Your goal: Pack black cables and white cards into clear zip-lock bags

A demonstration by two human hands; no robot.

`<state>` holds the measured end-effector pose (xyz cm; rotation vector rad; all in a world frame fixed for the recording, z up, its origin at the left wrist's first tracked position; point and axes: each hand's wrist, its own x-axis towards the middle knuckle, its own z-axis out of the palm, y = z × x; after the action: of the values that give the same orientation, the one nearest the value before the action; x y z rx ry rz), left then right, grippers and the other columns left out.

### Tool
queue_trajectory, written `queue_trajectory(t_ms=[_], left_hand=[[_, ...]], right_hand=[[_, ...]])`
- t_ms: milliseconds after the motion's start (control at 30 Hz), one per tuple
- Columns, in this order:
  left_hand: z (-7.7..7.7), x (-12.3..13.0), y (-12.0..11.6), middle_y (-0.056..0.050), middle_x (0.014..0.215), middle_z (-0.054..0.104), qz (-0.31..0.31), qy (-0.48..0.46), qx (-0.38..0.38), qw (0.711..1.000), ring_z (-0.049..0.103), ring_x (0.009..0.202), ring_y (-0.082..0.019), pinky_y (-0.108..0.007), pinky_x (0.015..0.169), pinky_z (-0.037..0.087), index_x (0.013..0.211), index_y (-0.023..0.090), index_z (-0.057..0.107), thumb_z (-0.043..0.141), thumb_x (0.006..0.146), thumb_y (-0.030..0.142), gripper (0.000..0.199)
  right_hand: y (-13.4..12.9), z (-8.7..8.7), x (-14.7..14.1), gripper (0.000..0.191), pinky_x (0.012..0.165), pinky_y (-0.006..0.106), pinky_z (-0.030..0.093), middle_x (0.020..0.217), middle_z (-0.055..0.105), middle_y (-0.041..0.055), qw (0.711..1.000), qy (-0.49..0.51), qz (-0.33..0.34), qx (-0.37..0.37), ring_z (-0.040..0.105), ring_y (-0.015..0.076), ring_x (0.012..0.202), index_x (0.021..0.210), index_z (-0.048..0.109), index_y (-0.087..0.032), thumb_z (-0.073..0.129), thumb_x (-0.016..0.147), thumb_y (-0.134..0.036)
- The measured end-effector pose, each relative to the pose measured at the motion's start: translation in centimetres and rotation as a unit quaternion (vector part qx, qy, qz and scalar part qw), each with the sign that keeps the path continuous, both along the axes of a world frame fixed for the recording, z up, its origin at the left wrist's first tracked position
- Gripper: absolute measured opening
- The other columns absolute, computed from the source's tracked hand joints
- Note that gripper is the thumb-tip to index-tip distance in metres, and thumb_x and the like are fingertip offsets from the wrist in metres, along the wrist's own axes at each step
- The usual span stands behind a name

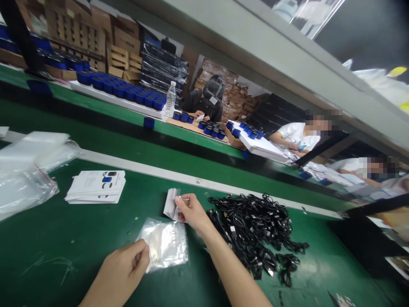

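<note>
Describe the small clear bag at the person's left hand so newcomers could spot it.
On the green bench, find the black cable heap. Left of it, the left hand pinches a small clear zip bag; the bags further left are larger, untouched.

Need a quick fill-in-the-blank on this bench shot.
The left hand holds a clear plastic ____.
The right hand pinches a thin bundle of white paper ____.
The coiled cables beside the right hand are ____.
The workbench is ____.

Answers: bag; leaflets; black; green.
</note>
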<state>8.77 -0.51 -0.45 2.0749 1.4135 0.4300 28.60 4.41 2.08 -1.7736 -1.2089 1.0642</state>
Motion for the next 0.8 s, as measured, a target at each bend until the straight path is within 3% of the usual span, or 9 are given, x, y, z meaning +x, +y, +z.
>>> queue_trajectory(t_ms=[167,267,367,433,500,567,667,733,800], left_hand=[[0.5,-0.3,-0.1,0.005,0.046,0.055,0.012,-0.035,-0.068,0.997,0.058,0.046,-0.013,-0.022,0.050,0.038,0.057,0.024,0.043,0.032,0.086,0.032,0.032],[0.8,-0.6,0.1,0.004,0.051,0.061,0.023,-0.077,-0.116,0.990,0.063,0.049,-0.012,-0.020,0.051,0.045,0.060,0.024,0.044,0.029,0.089,0.036,0.035],[0.9,-0.9,0.5,0.003,0.061,0.066,0.059,-0.122,-0.137,0.981,0.065,0.054,-0.012,-0.019,0.054,0.050,0.065,0.024,0.046,0.025,0.092,0.042,0.038],[0.9,-1.0,0.7,0.003,0.064,0.067,0.092,-0.148,-0.127,0.976,0.066,0.057,-0.012,-0.020,0.057,0.052,0.069,0.024,0.047,0.025,0.092,0.043,0.037],[1.0,-0.8,0.8,0.005,0.058,0.062,0.120,-0.157,-0.101,0.975,0.064,0.054,-0.013,-0.021,0.056,0.051,0.069,0.024,0.046,0.027,0.091,0.044,0.035],[1.1,-0.4,0.8,0.007,0.050,0.050,0.143,-0.141,-0.063,0.978,0.057,0.048,-0.013,-0.023,0.051,0.045,0.065,0.025,0.041,0.030,0.089,0.045,0.033],[1.2,-0.1,0.8,0.008,0.050,0.040,0.185,-0.121,-0.004,0.975,0.048,0.046,-0.013,-0.024,0.049,0.038,0.064,0.026,0.037,0.031,0.089,0.044,0.032],[1.4,0.0,0.9,0.008,0.052,0.042,0.208,-0.116,0.024,0.971,0.048,0.048,-0.013,-0.023,0.049,0.039,0.066,0.026,0.039,0.029,0.089,0.043,0.030],[1.6,-0.1,1.1,0.008,0.051,0.042,0.218,-0.112,0.045,0.969,0.049,0.047,-0.013,-0.021,0.046,0.039,0.065,0.026,0.038,0.029,0.090,0.042,0.031]], right_hand=[[0.1,-0.6,1.2,0.024,0.053,0.024,0.050,0.073,0.060,-0.0017,0.999,0.037,0.010,-0.036,0.058,0.0096,0.057,0.087,0.059,-0.013,0.051,0.094,-0.034],[-2.2,0.8,1.6,0.031,0.053,0.024,0.043,0.060,0.051,-0.0031,1.000,-0.006,-0.014,0.014,0.053,0.0111,0.055,0.067,0.053,-0.015,0.046,0.093,-0.031],[-5.8,2.3,0.6,0.027,0.055,0.025,0.035,0.062,0.046,-0.0025,0.993,-0.069,-0.034,0.086,0.047,0.0136,0.060,0.066,0.047,-0.019,0.044,0.090,-0.031],[-8.2,2.4,-0.8,0.024,0.058,0.026,0.034,0.067,0.051,-0.0002,0.989,-0.095,0.014,0.114,0.048,0.0152,0.063,0.066,0.049,-0.019,0.046,0.088,-0.028],[-9.9,1.8,-2.6,0.021,0.059,0.027,0.035,0.070,0.056,0.0026,0.955,-0.201,0.127,0.180,0.052,0.0171,0.064,0.068,0.051,-0.019,0.041,0.087,-0.019],[-10.8,0.5,-4.4,0.020,0.059,0.029,0.037,0.069,0.057,0.0033,0.927,-0.254,0.139,0.238,0.053,0.0186,0.063,0.068,0.051,-0.020,0.041,0.085,-0.015],[-11.2,-1.7,-6.8,0.009,0.066,0.032,0.045,0.081,0.060,0.0055,0.947,-0.175,0.030,0.268,0.057,0.0210,0.073,0.089,0.055,-0.022,0.049,0.083,-0.018],[-11.5,-2.9,-8.1,0.035,0.071,0.035,0.050,0.098,0.061,0.0103,0.967,-0.054,-0.055,0.244,0.060,0.0230,0.081,0.112,0.048,-0.021,0.059,0.079,-0.027],[-11.9,-3.7,-9.1,0.043,0.064,0.035,0.054,0.093,0.064,0.0116,0.980,0.086,-0.068,0.166,0.064,0.0229,0.072,0.114,0.045,-0.018,0.061,0.078,-0.036]])
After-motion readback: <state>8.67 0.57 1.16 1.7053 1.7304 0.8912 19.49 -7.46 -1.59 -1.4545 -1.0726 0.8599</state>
